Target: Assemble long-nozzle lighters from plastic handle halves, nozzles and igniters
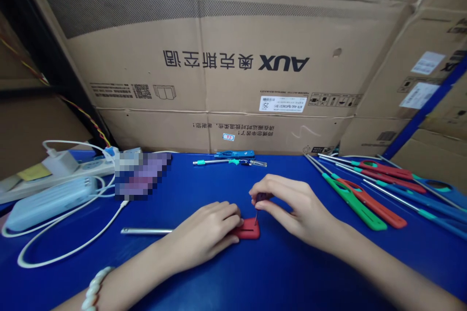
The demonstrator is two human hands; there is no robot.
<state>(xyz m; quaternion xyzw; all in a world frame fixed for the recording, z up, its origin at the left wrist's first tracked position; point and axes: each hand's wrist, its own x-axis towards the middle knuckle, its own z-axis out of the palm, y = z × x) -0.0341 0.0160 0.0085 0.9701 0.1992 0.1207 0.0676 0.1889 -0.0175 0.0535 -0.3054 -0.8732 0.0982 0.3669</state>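
A red long-nosed lighter (249, 229) lies on the blue table, its slotted handle toward the right and its metal tube (148, 231) sticking out to the left. My left hand (211, 228) is closed over the handle and covers the middle of the lighter. Between the thumb and fingers of my right hand (292, 204) is a small screwdriver (260, 198) with a dark grip. Its thin shaft points down, and the tip meets the handle near its right end. Whether the tip sits in a screw is too small to tell.
Several lighters, among them a green one (355, 199) and an orange one (379, 206), lie at the right. A pen (219, 162) and a blue item (239, 154) are at the back. Power bank (51, 204), cables and power strip (87, 167) occupy the left. Cardboard (226, 24) walls the back.
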